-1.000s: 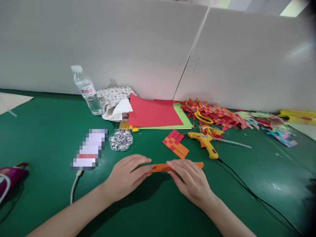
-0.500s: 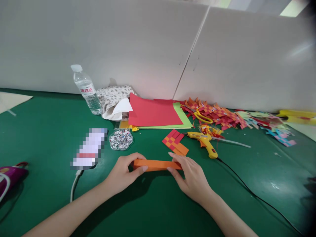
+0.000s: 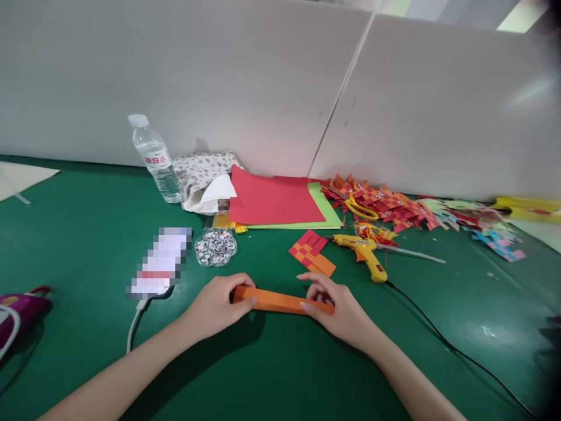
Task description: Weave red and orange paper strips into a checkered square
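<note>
Between my hands a narrow strip of orange paper (image 3: pixel 278 300) is held just above the green table. My left hand (image 3: pixel 217 304) pinches its left end, thumb on the near face and fingers behind. At the right end my right hand (image 3: pixel 337 304) grips the strip between thumb and curled fingers, with the index finger raised off it. Just beyond the right hand lies a woven piece of red and orange paper (image 3: pixel 309 251). A yellow glue gun (image 3: pixel 366 251) rests to the right of that piece, its indicator lit.
Sheets of red paper (image 3: pixel 276 196) lie at the back beside a tissue pouch (image 3: pixel 204 178) and a water bottle (image 3: pixel 155 158). Left of the hands are a pack of googly eyes (image 3: pixel 215 247) and a phone (image 3: pixel 162 260). Yellow-handled scissors (image 3: pixel 362 209) lie by woven paper fish (image 3: pixel 390 202).
The right end of the orange strip has dipped toward me, so it now slants. My right hand has shifted its hold, curling its fingers and lifting the index finger.
</note>
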`<state>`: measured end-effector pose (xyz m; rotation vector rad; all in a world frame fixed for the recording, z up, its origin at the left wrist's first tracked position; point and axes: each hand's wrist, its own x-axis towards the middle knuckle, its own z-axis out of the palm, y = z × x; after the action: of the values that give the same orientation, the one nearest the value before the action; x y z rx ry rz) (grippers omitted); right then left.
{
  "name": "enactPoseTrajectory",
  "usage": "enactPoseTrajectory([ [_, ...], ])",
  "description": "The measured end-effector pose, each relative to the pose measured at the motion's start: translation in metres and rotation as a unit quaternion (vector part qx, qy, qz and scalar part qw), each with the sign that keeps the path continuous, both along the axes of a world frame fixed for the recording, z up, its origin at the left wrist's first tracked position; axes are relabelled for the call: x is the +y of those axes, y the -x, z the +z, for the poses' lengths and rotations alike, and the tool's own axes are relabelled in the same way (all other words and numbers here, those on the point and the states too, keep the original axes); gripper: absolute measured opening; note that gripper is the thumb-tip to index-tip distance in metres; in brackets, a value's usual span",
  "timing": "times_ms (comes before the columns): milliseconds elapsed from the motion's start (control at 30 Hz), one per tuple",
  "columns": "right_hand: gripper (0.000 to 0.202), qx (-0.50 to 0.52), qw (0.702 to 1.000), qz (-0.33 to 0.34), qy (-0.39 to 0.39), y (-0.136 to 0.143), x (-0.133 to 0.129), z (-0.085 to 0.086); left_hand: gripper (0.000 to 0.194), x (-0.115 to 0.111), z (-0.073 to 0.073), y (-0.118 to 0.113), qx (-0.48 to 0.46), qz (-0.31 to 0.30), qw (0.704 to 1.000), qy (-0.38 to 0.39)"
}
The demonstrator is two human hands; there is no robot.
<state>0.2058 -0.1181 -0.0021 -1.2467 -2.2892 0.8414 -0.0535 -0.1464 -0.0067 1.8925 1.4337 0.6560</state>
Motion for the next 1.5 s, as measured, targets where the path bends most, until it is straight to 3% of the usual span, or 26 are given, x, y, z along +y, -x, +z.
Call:
enactPoseTrajectory([
  [133, 0.034, -0.002, 1.0, -0.012, 0.002, 0.0, 0.0, -0.001, 0.014, -0.002, 0.002, -0.004, 0.06, 0.002, 0.997, -0.056],
  [267, 0.034, -0.004, 0.997, -0.03, -0.076, -0.001, 0.0, -0.004, 0.012, -0.001, -0.002, -0.005, 0.049, -0.013, 0.995, -0.085],
  [600, 0.02, -0.068, 0.98, 0.036, -0.181, -0.002, -0.002, -0.005, 0.012, 0.0, -0.004, -0.006, 0.086, -0.039, 0.993, -0.071],
  [833, 0.017, -0.071, 0.979, 0.052, -0.186, 0.0, -0.002, -0.002, 0.016, 0.001, -0.005, -0.006, 0.101, -0.048, 0.99, -0.083],
  [1133, 0.025, -0.047, 0.97, 0.066, -0.229, 0.018, -0.014, -0.015, 0.018, -0.002, -0.006, -0.009, 0.118, -0.056, 0.99, -0.06],
  [1333, 0.029, -0.084, 0.977, 0.031, -0.194, 0.023, -0.014, -0.019, 0.021, -0.002, -0.004, -0.013, 0.145, 0.002, 0.989, -0.028],
  [1500, 0.032, -0.106, 0.978, 0.002, -0.181, 0.026, -0.012, -0.021, 0.021, 0.0, -0.005, -0.014, 0.159, 0.015, 0.987, -0.015],
])
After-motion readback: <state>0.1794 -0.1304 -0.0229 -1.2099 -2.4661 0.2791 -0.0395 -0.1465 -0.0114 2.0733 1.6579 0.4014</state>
